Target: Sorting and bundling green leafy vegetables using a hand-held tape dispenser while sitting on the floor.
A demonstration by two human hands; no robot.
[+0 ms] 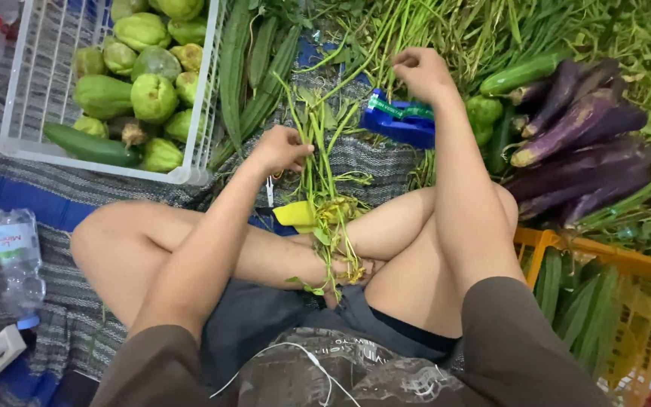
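Note:
My left hand (282,148) grips a small bunch of green leafy stems (324,188) that lies across my crossed legs, its lower ends resting on my shin. My right hand (420,72) reaches forward with fingers closed on thin green stalks from the big heap of greens (446,26) ahead. A blue tape dispenser (399,120) with green tape sits on the mat just below my right hand. A yellow scrap (295,215) lies by my knee under the bunch.
A white wire basket (32,143) at upper left holds green chayotes (152,94) and a cucumber. Ridged gourds (254,75) lie beside it. Purple eggplants (582,151) pile at right above a yellow crate (627,279). A water bottle (16,260) lies at left.

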